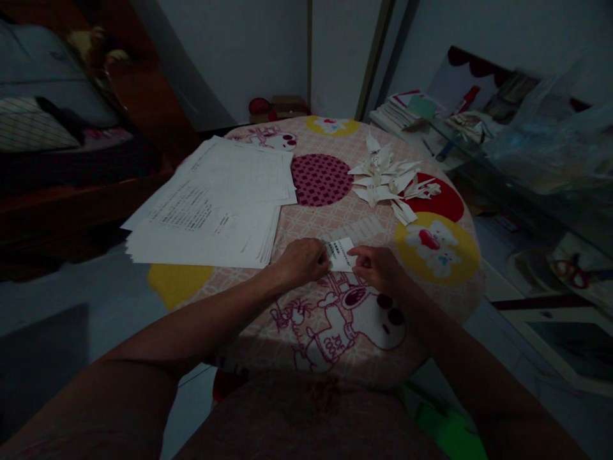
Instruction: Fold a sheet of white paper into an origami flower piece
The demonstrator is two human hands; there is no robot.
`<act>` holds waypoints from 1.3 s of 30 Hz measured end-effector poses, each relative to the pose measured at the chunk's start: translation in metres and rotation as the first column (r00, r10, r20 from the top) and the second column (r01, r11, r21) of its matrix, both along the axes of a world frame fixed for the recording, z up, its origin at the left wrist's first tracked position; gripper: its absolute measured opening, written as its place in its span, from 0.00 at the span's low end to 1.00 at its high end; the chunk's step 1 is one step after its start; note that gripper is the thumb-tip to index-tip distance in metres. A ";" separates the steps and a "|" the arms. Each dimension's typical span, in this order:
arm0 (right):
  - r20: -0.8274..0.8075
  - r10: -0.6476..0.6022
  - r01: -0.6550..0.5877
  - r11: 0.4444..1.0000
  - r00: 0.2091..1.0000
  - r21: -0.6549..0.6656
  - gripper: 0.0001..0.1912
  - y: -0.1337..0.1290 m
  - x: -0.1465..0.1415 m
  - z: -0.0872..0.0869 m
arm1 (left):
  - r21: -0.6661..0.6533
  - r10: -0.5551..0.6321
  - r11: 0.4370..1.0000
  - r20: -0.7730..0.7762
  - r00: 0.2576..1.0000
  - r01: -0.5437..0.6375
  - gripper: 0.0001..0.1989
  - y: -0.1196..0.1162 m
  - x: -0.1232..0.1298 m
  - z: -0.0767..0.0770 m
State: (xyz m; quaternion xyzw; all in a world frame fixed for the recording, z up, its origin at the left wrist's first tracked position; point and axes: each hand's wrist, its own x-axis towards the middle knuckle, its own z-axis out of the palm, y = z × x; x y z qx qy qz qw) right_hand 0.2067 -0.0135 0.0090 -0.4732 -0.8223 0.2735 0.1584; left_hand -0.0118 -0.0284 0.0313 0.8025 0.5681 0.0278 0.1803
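Note:
A small piece of printed paper (341, 255), apparently folded, lies at the near middle of the round table. My left hand (306, 259) is closed at its left edge, fingers curled in. On the opposite side, my right hand (376, 265) pinches the right edge between thumb and forefinger. Beyond the right hand rests a group of folded paper cranes (383, 177), several of them close together. To the left of my left hand lies a thick stack of printed sheets (215, 204), its top pages slightly askew.
A patterned cloth (268, 306) with cartoon figures covers the table. At the right stands a glass-topped stand (460, 153) with papers and plastic bags (541, 128). A wooden seat (143, 96) with cushions is at the left, and small boxes (287, 104) sit behind the table.

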 end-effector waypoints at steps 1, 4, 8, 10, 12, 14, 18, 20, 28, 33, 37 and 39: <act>-0.009 0.023 -0.023 1.000 1.000 -0.005 0.20 0.000 0.002 0.000 | -0.001 0.002 1.000 -0.003 1.000 -0.002 0.11 0.000 0.000 0.000; -0.041 0.070 -0.070 0.997 0.997 -0.006 0.21 0.002 0.007 -0.002 | -0.002 0.001 1.000 -0.003 1.000 -0.001 0.11 0.000 0.000 0.000; -0.035 0.062 -0.063 0.998 0.997 -0.020 0.22 0.003 0.007 -0.002 | 0.012 0.004 1.000 0.029 1.000 -0.005 0.10 0.001 -0.001 -0.003; -0.022 0.038 -0.039 0.999 0.999 -0.035 0.23 0.004 0.004 -0.001 | 0.017 0.005 1.000 0.040 0.999 -0.005 0.10 0.001 -0.002 -0.004; -0.019 0.016 -0.017 0.999 1.000 -0.042 0.25 0.004 0.001 0.000 | 0.026 0.004 1.000 0.037 0.999 -0.005 0.10 0.002 -0.002 -0.005; -0.023 0.003 -0.004 0.999 1.000 -0.043 0.26 0.005 -0.001 0.000 | 0.029 0.002 1.000 0.026 1.000 -0.002 0.10 0.002 -0.002 -0.006; -0.010 0.011 -0.012 0.999 1.000 -0.047 0.31 0.007 -0.004 0.001 | 0.032 -0.011 0.999 0.012 1.000 0.011 0.10 0.000 -0.001 -0.006; 0.004 0.020 -0.020 0.999 1.000 -0.046 0.31 0.008 -0.005 0.003 | 0.037 -0.014 0.999 0.008 1.000 0.014 0.10 -0.001 -0.001 -0.005; 0.033 0.000 0.002 0.999 0.999 -0.053 0.32 0.010 -0.009 0.010 | 0.020 -0.009 1.000 -0.029 1.000 0.010 0.10 -0.003 0.001 -0.004; 0.026 -0.012 0.014 0.997 1.000 -0.070 0.32 0.011 -0.008 0.013 | 0.051 -0.014 0.999 -0.043 0.999 0.016 0.10 -0.005 0.002 -0.005; 0.061 -0.063 0.069 0.991 0.996 -0.116 0.31 0.011 -0.007 0.017 | 0.162 -0.143 0.979 0.110 0.984 0.124 0.14 -0.005 0.000 -0.011; 0.084 -0.090 0.101 0.985 0.992 -0.137 0.31 0.011 -0.006 0.019 | 0.226 -0.310 0.938 0.199 0.930 0.264 0.15 -0.003 -0.001 -0.017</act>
